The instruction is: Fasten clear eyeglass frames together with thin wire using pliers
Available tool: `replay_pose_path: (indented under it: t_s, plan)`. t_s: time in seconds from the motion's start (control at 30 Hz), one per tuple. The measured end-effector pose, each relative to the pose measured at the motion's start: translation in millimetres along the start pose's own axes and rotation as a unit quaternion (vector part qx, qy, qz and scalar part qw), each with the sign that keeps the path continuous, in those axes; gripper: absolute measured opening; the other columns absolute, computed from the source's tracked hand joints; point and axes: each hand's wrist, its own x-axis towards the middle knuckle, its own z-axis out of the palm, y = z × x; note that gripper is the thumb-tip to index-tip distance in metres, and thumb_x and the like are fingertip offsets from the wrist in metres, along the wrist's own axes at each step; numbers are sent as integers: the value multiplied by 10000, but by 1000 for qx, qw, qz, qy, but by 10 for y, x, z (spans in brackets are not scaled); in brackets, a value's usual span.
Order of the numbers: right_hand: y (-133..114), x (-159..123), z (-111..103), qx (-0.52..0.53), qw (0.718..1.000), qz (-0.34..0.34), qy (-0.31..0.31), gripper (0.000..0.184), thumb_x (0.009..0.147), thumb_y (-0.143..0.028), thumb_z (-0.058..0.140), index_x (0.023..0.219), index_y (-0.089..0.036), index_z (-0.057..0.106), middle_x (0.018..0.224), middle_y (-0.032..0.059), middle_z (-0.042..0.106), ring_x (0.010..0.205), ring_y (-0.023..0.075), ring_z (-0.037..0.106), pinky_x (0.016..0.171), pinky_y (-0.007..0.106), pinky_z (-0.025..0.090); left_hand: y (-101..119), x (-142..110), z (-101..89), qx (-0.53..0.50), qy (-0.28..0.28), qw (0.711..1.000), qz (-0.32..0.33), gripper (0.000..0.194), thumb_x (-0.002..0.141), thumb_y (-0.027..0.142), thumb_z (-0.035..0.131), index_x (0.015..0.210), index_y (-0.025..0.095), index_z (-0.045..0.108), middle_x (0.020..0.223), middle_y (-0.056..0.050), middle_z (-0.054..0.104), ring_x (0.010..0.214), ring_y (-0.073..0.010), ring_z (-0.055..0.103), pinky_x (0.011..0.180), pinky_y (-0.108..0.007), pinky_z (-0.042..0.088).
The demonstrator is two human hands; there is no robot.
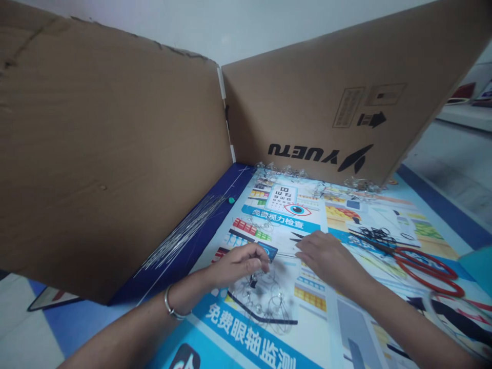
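Observation:
My left hand (pixel 246 262) is closed in a pinch on thin wire strung with clear beads. Below its fingers, loops of beaded wire (pixel 271 310) hang or lie over the printed sheet; a small dark piece (pixel 252 281) shows among them. To its right, my right hand (pixel 326 256) has its fingers drawn together, tips pointing left. Whatever they grip is too fine or hidden to make out. Two dark pointed tips (pixel 295 237) stick out beyond the right index finger; whether they are held or lie behind is unclear. A faint thin line (pixel 287 255) runs between both hands.
Straight silvery wires (pixel 184 230) lie along the left cardboard panel (pixel 115 143). Red-handled scissors (pixel 426 264) and black loops (pixel 374 236) lie right. More beaded wire (pixel 282 170) sits by the back cardboard panel (pixel 307 102). A teal piece (pixel 231 200) rests near the wires.

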Motion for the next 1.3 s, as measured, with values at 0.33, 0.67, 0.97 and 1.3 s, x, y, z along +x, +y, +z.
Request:
replay_pose_path:
  t_s: [0.33,0.67,0.97,1.3]
  plan:
    - [-157,-40,79,-72,996,-33,-42,222,738,25,488,716,-160,608,715,78,604,689,223,559,607,327,346,-67,-12,-34,-36,-2,999,-11,526,840,611,446,972,119,576,926,-121,627,886,-197,573,759,-291,413]
    - [-241,26,161,-120,991,-29,-43,229,703,51,474,701,-131,614,684,128,615,653,254,575,549,347,336,-140,-19,-22,-9,26,1000,-1,598,857,652,337,944,121,598,917,-119,642,877,-202,580,784,-315,425]
    - [-202,12,-65,-84,994,-29,-63,192,747,1,499,751,-147,621,750,93,637,735,238,584,637,329,349,-145,-25,-13,8,30,999,15,587,876,626,326,936,114,608,919,-122,636,863,-193,570,773,-306,421]
    - [-96,-9,-180,-14,995,47,-86,142,785,-117,470,763,-183,594,775,61,644,740,188,581,584,264,321,-74,-32,-20,90,50,994,38,544,901,575,328,895,131,642,883,-97,626,840,-187,561,773,-295,410]
